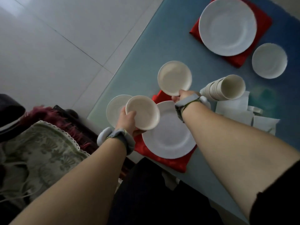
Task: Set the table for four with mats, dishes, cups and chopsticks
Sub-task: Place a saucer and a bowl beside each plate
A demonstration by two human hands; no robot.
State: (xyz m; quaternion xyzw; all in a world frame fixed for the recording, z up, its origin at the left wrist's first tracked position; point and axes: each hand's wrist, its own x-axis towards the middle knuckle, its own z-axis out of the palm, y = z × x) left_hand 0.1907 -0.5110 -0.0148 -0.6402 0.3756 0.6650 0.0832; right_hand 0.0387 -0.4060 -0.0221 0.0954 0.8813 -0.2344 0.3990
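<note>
Round, smooth bowl (pixel 142 112), perhaps ceramic, held.

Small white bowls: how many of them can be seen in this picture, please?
4. One is in the left hand, one partly hidden behind it, one in the right hand, one on the table beside the far plate.
</note>
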